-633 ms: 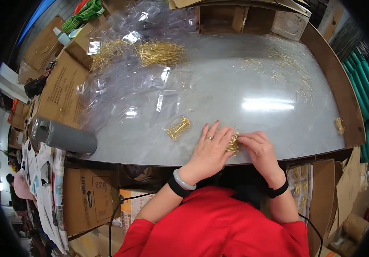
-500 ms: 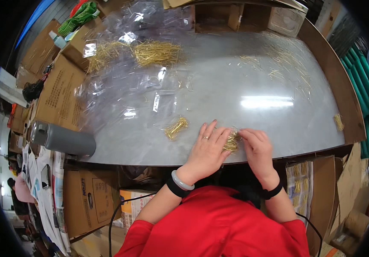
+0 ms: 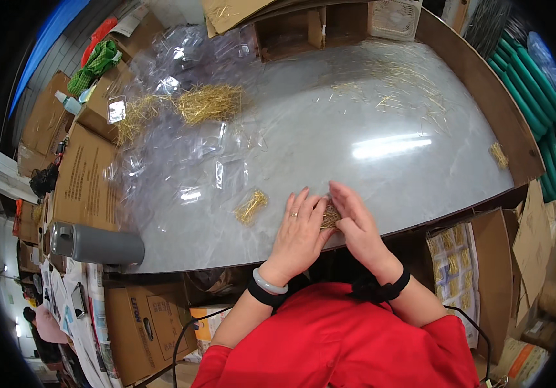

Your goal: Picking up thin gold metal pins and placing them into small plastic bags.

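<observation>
A small bundle of thin gold wire pins (image 3: 329, 217) lies at the table's near edge, between my two hands. My left hand (image 3: 297, 227) rests palm down along its left side, fingers stretched forward and thumb against it. My right hand (image 3: 360, 226) cups the right side, its fingers held together and the thumb bent in toward the pins. Between them, the hands hem in the bundle and partly cover it. Left of my left hand sits a second gold bundle (image 3: 250, 207), narrower in the middle, untouched.
Clear plastic packaging (image 3: 174, 149) spreads over the table's left side, with a large heap of gold pins (image 3: 210, 103) on it. Loose pins (image 3: 413, 81) scatter at the far right; another bundle (image 3: 499, 155) lies by the cardboard rim. A grey bottle (image 3: 100, 244) lies left; a white fan (image 3: 394, 19) stands behind.
My right hand has gone from pinching at the bundle's right end to lying cupped along its side. The left hand stays on the bundle. The whole view has shifted and turned slightly.
</observation>
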`<state>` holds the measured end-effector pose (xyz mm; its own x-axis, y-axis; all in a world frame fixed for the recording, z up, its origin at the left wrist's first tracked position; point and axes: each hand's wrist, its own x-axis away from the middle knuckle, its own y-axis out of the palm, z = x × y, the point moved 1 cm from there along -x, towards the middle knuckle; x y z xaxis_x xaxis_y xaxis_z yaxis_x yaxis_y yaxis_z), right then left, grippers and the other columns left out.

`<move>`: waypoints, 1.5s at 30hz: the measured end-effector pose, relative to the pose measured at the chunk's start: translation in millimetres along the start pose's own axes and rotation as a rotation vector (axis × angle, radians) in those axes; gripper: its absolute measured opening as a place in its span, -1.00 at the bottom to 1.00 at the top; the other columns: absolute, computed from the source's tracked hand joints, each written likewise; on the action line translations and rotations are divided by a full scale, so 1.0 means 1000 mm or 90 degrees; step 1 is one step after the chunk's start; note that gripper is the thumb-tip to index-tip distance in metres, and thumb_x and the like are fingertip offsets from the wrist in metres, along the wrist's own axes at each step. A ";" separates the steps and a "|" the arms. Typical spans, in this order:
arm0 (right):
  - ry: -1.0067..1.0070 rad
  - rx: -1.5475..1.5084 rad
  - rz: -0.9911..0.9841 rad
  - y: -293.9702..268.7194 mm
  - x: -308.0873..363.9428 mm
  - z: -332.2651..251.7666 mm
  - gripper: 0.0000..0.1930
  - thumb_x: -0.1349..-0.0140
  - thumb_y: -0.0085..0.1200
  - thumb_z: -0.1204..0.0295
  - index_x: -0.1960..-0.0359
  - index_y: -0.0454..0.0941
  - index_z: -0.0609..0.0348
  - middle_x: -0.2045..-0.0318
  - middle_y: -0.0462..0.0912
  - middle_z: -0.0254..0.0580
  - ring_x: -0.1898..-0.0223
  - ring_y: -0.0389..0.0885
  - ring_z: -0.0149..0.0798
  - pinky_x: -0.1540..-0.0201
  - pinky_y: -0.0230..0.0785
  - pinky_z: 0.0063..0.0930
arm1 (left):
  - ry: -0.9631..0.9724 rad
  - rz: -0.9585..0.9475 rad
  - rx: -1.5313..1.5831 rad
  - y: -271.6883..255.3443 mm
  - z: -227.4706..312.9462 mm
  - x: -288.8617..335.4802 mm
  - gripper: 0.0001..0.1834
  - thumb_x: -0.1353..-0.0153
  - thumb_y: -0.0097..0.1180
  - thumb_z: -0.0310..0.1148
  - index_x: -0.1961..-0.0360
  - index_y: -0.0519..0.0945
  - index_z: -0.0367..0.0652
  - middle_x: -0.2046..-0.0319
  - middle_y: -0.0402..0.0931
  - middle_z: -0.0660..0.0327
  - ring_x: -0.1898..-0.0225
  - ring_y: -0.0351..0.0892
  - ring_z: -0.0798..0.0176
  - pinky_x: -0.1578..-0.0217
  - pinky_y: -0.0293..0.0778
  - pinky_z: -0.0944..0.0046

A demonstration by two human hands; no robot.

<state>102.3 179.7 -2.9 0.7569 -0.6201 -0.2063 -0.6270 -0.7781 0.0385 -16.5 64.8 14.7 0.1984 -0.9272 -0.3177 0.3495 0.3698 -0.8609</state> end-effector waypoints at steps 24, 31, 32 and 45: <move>-0.117 0.299 -0.074 0.010 0.008 -0.022 -0.44 -0.36 -0.06 0.65 -0.40 0.22 0.39 -0.43 0.21 0.28 -0.45 0.21 0.25 -0.47 0.15 -0.08 | -0.006 0.051 0.047 0.008 -0.006 0.007 -0.22 -0.24 0.13 -0.54 -0.47 0.13 -0.40 -0.32 0.28 -0.22 -0.38 0.26 -0.27 -0.44 0.15 -0.18; -0.227 0.464 -0.242 -0.006 -0.012 -0.032 -0.42 -0.37 0.12 0.44 -0.38 0.28 0.36 -0.42 0.28 0.19 -0.48 0.20 0.17 -0.48 0.14 -0.02 | -0.023 0.062 0.280 -0.006 -0.015 0.014 0.12 -0.06 0.32 -0.36 -0.55 -0.08 -0.37 -0.47 0.02 -0.29 -0.51 0.03 -0.31 -0.48 0.05 -0.09; -0.242 0.522 -0.273 -0.004 -0.014 -0.031 -0.42 -0.35 0.15 0.41 -0.36 0.31 0.35 -0.41 0.31 0.16 -0.48 0.21 0.14 -0.48 0.14 -0.02 | -0.026 0.050 0.296 -0.009 -0.019 0.016 0.13 -0.05 0.30 -0.36 -0.55 -0.10 -0.37 -0.49 -0.05 -0.29 -0.55 -0.08 -0.29 -0.51 -0.01 -0.06; -0.314 0.557 -0.301 -0.003 -0.011 -0.025 -0.56 -0.19 0.08 0.60 -0.16 0.52 0.32 -0.18 0.55 0.00 -0.31 0.46 0.02 -0.43 0.28 -0.08 | -0.078 -0.047 0.142 -0.047 -0.015 0.015 -0.27 0.02 0.48 -0.44 -0.20 0.43 -0.32 -0.09 0.41 -0.11 -0.06 0.49 -0.27 -0.03 0.49 -0.05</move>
<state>101.0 186.5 24.0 0.9199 -0.0206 -0.3915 -0.3553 -0.4660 -0.8103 -43.5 32.5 44.5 0.2690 -0.9430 -0.1957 0.5582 0.3183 -0.7662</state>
